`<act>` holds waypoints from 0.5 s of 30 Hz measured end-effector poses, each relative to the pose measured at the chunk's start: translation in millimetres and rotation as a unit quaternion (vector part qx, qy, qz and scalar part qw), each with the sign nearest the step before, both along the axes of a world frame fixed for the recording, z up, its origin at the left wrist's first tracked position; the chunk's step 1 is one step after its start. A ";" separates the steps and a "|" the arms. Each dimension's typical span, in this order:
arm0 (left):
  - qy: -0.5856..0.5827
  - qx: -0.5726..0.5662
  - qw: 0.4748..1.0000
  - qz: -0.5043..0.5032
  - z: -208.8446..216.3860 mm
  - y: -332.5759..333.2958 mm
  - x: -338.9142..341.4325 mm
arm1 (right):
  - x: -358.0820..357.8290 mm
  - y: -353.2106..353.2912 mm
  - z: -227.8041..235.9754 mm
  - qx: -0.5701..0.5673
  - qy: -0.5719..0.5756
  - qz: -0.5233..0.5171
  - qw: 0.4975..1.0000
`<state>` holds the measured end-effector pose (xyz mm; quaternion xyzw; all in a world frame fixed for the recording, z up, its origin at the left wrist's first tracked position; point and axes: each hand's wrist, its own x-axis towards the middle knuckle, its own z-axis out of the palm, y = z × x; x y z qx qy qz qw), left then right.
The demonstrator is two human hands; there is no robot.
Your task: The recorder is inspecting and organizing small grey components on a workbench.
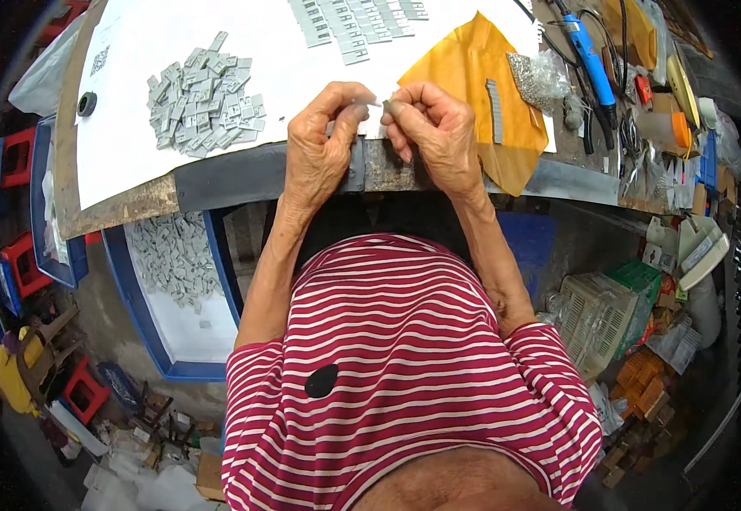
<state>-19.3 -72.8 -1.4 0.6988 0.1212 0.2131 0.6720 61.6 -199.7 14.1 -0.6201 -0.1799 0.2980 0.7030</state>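
Note:
My left hand (323, 145) is closed in a pinch over the table's near edge. What its fingertips hold, if anything, is too small to make out. Just right of it, my right hand (437, 136) pinches a small grey piece (388, 106) between thumb and forefinger, the two hands' fingertips almost meeting. On the white sheet (123, 166) to the left lies a loose heap of flat grey pieces (204, 102). Similar pieces (353, 43) are laid out in slanting rows beyond my hands. A narrow grey strip (495, 111) rests on a yellow envelope (519, 153) beside my right hand.
A clear bag of small metal parts (540, 78) and a blue corded handheld tool (589, 60) lie at the right. A black ring (87, 104) sits far left. Below the table stands a blue bin (123, 281) holding more grey pieces. Red stools (85, 390) and boxes crowd the floor.

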 end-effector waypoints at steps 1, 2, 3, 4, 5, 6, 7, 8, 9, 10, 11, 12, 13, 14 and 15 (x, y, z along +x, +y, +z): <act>0.007 0.008 1.000 -0.017 -0.5 1.0 -0.2 | -0.3 0.3 0.5 -0.001 -0.002 0.002 1.000; 0.007 0.008 1.000 -0.016 -0.1 0.7 0.1 | -0.7 0.2 -0.2 -0.001 -0.002 0.003 1.000; -0.018 0.041 0.999 -0.017 0.7 -0.3 0.7 | -1.3 -0.2 -1.6 -0.008 -0.022 0.008 1.000; -0.043 0.075 0.996 -0.019 0.9 -0.9 1.1 | -1.7 -0.6 -2.8 -0.015 -0.043 0.012 0.999; -0.043 0.075 0.996 -0.019 0.8 -0.7 1.0 | -2.4 -0.4 -2.1 -0.015 -0.042 0.013 0.999; -0.035 0.063 0.997 -0.019 0.8 -0.3 0.7 | -3.5 0.2 -0.7 -0.021 -0.045 0.010 0.999; -0.027 0.051 0.998 -0.018 0.8 0.2 0.2 | -4.5 0.8 0.3 -0.026 -0.048 0.008 0.998; -0.027 0.051 0.998 -0.017 0.4 0.4 -0.1 | -5.1 0.7 0.0 -0.026 -0.048 0.009 0.998; -0.007 0.036 0.999 -0.016 -0.2 0.6 -0.1 | -5.6 0.3 -0.8 -0.030 -0.053 0.016 0.998; 0.014 0.021 1.000 -0.014 -0.7 0.5 -0.1 | -5.9 0.0 -1.3 -0.034 -0.058 0.023 0.997; 0.013 0.021 1.000 -0.012 -0.6 0.5 0.0 | -6.4 0.2 -1.4 -0.035 -0.059 0.024 0.997; 0.011 0.022 1.000 -0.011 -0.2 0.5 0.1 | -6.9 0.5 -1.5 -0.044 -0.090 0.020 0.995; 0.008 0.024 1.000 -0.009 0.3 0.7 0.0 | -7.4 0.7 -1.3 -0.053 -0.120 0.016 0.991; 0.008 0.023 1.000 -0.008 -0.4 0.9 0.0 | -7.5 0.6 -1.1 -0.053 -0.121 0.017 0.991; 0.003 0.037 0.999 -0.016 -1.9 1.1 0.2 | -7.4 0.3 -0.8 -0.073 -0.150 0.016 0.986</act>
